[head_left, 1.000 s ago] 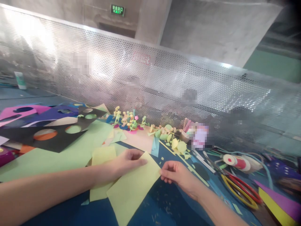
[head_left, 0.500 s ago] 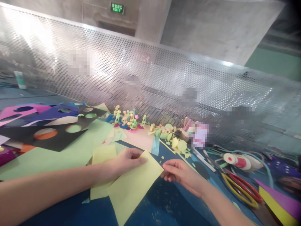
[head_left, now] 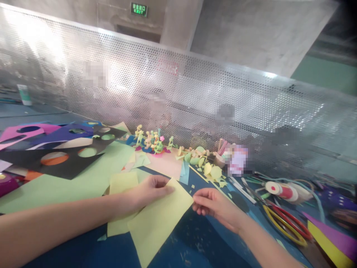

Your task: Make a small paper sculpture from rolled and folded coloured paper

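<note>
A light yellow-green paper sheet [head_left: 158, 223] lies tilted on the blue table [head_left: 195, 245] in front of me. My left hand [head_left: 147, 191] rests on its upper left part, thumb and fingers pinched together over the sheet's top edge. My right hand [head_left: 216, 206] pinches the sheet's right corner with curled fingers. A second yellow sheet [head_left: 122, 184] lies partly under the first and under my left forearm.
Black, purple and pink sheets with round holes [head_left: 55, 149] lie at the left over a large green sheet [head_left: 83, 178]. Small paper figures [head_left: 152, 143] and paper discs [head_left: 206, 165] stand by the perforated metal screen [head_left: 178, 100]. Scissors [head_left: 284, 221] and a ribbon spool [head_left: 281, 191] lie at right.
My right hand has shifted slightly left and up along the sheet's right corner. The sheet's corner has risen a little. My left hand has stayed put.
</note>
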`<state>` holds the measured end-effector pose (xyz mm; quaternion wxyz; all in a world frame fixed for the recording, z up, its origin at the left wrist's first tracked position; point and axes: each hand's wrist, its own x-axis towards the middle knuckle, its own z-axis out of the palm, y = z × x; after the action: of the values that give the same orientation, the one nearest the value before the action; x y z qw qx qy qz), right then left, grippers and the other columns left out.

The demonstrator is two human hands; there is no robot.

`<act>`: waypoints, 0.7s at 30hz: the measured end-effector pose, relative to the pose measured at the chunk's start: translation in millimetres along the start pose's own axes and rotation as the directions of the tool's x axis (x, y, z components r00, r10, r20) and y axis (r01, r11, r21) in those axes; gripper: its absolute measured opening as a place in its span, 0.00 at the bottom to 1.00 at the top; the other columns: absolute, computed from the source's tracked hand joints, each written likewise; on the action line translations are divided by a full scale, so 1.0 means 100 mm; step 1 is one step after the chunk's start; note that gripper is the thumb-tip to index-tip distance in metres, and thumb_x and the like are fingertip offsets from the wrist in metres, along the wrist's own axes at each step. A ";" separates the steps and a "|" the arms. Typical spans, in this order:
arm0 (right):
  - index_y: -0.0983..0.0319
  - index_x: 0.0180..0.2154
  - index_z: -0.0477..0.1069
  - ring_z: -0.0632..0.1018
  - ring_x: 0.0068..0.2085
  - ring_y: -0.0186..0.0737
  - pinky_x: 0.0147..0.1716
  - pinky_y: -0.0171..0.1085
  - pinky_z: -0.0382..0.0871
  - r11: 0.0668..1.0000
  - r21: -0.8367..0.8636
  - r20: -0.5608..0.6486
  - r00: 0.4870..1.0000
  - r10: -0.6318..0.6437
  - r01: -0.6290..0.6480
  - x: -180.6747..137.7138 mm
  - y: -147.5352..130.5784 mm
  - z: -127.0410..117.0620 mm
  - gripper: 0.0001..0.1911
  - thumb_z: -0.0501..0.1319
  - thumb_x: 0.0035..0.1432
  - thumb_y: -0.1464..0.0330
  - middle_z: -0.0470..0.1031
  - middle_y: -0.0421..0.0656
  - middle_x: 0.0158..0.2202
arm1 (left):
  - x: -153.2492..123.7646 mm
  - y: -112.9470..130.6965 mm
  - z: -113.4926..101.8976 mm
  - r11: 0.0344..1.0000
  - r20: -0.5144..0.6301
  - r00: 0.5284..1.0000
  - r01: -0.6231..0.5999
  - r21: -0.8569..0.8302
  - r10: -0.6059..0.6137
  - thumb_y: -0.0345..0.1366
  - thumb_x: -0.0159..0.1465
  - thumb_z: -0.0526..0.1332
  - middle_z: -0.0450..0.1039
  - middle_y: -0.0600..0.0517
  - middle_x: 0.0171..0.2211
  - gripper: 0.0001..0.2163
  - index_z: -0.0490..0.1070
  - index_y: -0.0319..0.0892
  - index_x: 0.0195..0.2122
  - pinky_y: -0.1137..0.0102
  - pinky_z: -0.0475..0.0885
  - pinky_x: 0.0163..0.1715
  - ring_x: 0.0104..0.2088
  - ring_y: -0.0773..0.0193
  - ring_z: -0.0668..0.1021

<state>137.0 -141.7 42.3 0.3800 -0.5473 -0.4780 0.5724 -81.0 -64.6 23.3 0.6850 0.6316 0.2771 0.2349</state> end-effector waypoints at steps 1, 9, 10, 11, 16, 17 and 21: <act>0.65 0.26 0.73 0.71 0.22 0.26 0.24 0.27 0.63 1.000 0.000 -0.004 1.000 -0.003 0.003 0.00 0.00 0.00 0.13 0.66 0.45 0.61 0.75 0.41 0.23 | 0.00 0.00 0.00 1.000 0.005 1.000 0.005 -0.003 -0.005 0.46 0.53 0.61 0.74 0.52 0.30 0.12 0.72 0.43 0.32 0.72 0.65 0.26 0.27 0.61 0.75; 0.65 0.28 0.74 0.73 0.24 0.27 0.24 0.26 0.63 0.999 0.041 -0.026 1.000 -0.018 0.019 0.01 0.01 -0.04 0.14 0.63 0.49 0.59 0.76 0.43 0.25 | 0.02 -0.03 -0.02 1.000 0.027 1.000 -0.015 -0.014 0.015 0.46 0.54 0.60 0.74 0.51 0.31 0.12 0.72 0.43 0.32 0.71 0.66 0.26 0.28 0.61 0.75; 0.65 0.28 0.75 0.73 0.24 0.27 0.24 0.26 0.64 0.999 0.042 -0.023 1.000 -0.018 0.019 0.01 0.01 -0.04 0.14 0.64 0.49 0.60 0.76 0.43 0.26 | 0.01 -0.03 -0.02 1.000 0.028 0.999 -0.021 -0.017 0.022 0.46 0.54 0.60 0.74 0.51 0.31 0.12 0.72 0.43 0.32 0.71 0.66 0.27 0.28 0.61 0.75; 0.65 0.28 0.75 0.73 0.24 0.27 0.24 0.26 0.64 0.999 0.040 -0.016 1.000 -0.018 0.018 0.01 0.01 -0.04 0.13 0.64 0.49 0.60 0.76 0.43 0.26 | 0.01 -0.03 -0.02 0.999 0.028 0.999 -0.026 -0.020 0.026 0.45 0.54 0.60 0.74 0.51 0.31 0.11 0.72 0.43 0.32 0.71 0.66 0.27 0.29 0.61 0.75; 0.66 0.28 0.74 0.73 0.24 0.26 0.25 0.26 0.64 0.999 0.026 0.004 1.000 -0.023 0.023 0.00 0.02 -0.03 0.12 0.65 0.48 0.62 0.76 0.42 0.25 | 0.01 -0.04 -0.02 1.000 0.020 1.000 -0.023 -0.017 0.023 0.45 0.54 0.60 0.74 0.51 0.31 0.12 0.72 0.43 0.32 0.72 0.66 0.25 0.27 0.62 0.75; 0.66 0.28 0.74 0.73 0.24 0.26 0.25 0.26 0.64 1.000 0.022 0.004 1.000 -0.022 0.022 0.00 0.02 -0.03 0.12 0.65 0.48 0.62 0.76 0.42 0.25 | 0.01 -0.04 -0.02 1.000 0.021 1.000 -0.022 -0.015 0.023 0.45 0.54 0.60 0.74 0.51 0.30 0.11 0.72 0.43 0.31 0.72 0.65 0.25 0.27 0.62 0.75; 0.66 0.27 0.74 0.72 0.24 0.26 0.25 0.26 0.64 1.000 0.009 -0.008 1.000 -0.013 0.013 0.02 0.02 -0.01 0.12 0.66 0.46 0.62 0.76 0.42 0.25 | 0.01 -0.04 -0.02 0.999 0.023 0.999 -0.023 -0.023 0.024 0.45 0.55 0.60 0.74 0.50 0.31 0.12 0.71 0.42 0.32 0.71 0.66 0.26 0.28 0.61 0.75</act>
<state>138.1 -140.5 40.3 0.3882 -0.5447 -0.4772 0.5699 -81.8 -62.6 19.0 0.6924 0.6297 0.2590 0.2387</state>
